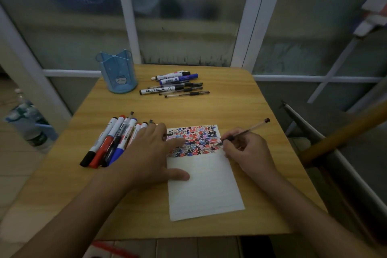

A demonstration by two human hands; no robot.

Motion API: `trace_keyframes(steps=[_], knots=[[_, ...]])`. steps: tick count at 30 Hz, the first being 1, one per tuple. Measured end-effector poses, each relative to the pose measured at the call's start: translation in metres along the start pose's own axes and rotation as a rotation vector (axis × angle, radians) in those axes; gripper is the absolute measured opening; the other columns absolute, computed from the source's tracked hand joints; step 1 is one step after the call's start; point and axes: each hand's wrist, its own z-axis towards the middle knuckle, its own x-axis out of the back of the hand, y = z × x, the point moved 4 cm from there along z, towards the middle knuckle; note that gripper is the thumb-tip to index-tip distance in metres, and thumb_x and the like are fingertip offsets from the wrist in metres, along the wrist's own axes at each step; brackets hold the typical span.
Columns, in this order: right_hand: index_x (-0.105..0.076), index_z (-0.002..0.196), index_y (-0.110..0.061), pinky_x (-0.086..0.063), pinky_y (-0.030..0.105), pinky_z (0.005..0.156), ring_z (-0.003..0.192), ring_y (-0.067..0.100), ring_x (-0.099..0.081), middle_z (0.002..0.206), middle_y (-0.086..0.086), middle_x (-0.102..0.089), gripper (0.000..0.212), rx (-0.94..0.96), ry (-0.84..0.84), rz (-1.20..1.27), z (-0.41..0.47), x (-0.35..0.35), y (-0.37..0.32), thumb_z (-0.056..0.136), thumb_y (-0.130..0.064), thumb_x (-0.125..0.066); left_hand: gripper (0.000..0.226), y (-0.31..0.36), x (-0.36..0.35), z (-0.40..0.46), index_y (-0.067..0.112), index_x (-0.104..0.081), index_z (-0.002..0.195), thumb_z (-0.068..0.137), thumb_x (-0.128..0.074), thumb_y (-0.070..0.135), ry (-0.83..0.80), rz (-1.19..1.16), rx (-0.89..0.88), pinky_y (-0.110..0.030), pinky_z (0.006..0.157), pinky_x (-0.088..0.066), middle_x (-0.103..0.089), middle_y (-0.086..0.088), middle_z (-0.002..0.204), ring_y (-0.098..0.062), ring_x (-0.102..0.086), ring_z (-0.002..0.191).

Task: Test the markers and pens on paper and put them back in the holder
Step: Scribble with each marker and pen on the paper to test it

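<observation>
A sheet of white paper [204, 188] lies on the wooden table [209, 109], its upper part covered in red, blue and black scribbles. My right hand [247, 151] holds a thin clear pen [249, 131] with its tip on the paper's right edge. My left hand [150, 153] presses flat on the paper's left side, fingers spread. A pile of markers [111, 142] lies just left of that hand. A second group of markers and pens [176, 85] lies at the back. The blue holder [117, 71] stands at the back left; I see nothing in it.
A window frame runs behind the table. A wooden pole [343, 132] and a metal bar slant along the table's right side. Water bottles [27, 119] stand on the floor at the left. Something red [113, 249] lies below the front edge.
</observation>
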Motion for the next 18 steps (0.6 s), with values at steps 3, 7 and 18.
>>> trace_keyframes(steps=[3,7,18], knots=[[-0.071,0.088,-0.025,-0.059,0.028,0.063,0.067,0.007,-0.068,0.073,-0.008,-0.071,0.013,0.043,-0.015,-0.035,0.0003,-0.0033,0.0016,0.089,-0.013,-0.069,0.102,-0.0003,-0.0012,0.0012,0.049,-0.021,0.148,0.058,-0.033,0.098,-0.002,0.000,0.010,-0.029,0.083,-0.029,-0.029,0.007,0.116,-0.009,-0.025,0.102],[-0.070,0.086,-0.023,-0.053,0.022,0.056,0.063,0.008,-0.064,0.070,-0.008,-0.069,0.012,0.056,0.012,-0.078,0.0000,-0.0032,0.0040,0.089,-0.011,-0.069,0.104,0.0008,-0.0014,0.0036,0.049,-0.021,0.148,0.057,-0.034,0.098,-0.014,0.004,0.024,-0.029,0.083,-0.029,-0.032,0.005,0.121,-0.010,-0.026,0.104],[-0.071,0.088,-0.020,-0.048,0.013,0.055,0.067,0.005,-0.064,0.073,-0.009,-0.069,0.008,0.103,-0.002,-0.130,-0.0004,-0.0053,0.0053,0.088,-0.013,-0.069,0.102,0.0016,-0.0029,0.0039,0.049,-0.021,0.148,0.059,-0.037,0.096,-0.019,-0.001,0.033,-0.030,0.085,-0.030,-0.033,0.004,0.124,-0.010,-0.022,0.102]])
